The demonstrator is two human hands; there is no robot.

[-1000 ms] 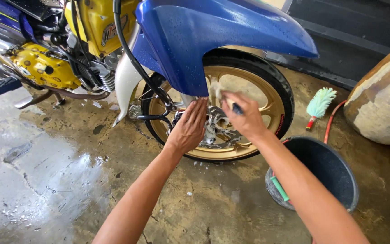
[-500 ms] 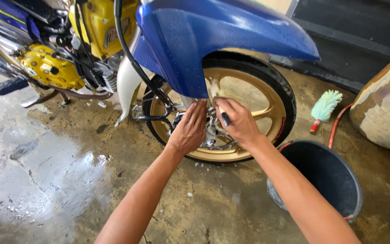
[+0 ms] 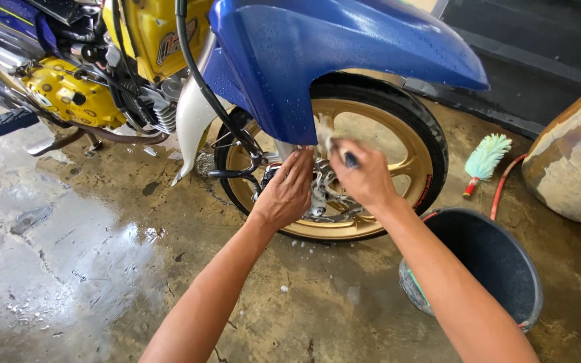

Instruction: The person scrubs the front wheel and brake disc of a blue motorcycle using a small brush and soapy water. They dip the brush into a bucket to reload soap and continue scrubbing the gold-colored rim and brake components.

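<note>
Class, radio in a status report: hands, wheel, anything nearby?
Left hand on gold wheel hub. Right hand gripping small brush, scrubbing spokes. Dark bucket beside right forearm.

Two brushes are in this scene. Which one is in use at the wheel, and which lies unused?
The small dark-handled brush in the right hand is at the gold wheel, with suds about it. The teal fluffy brush with a red handle lies unused on the floor beside the tyre.

Bright even daylight, sharp throughout, with glare on the wet floor [image 3: 68, 282].
</note>
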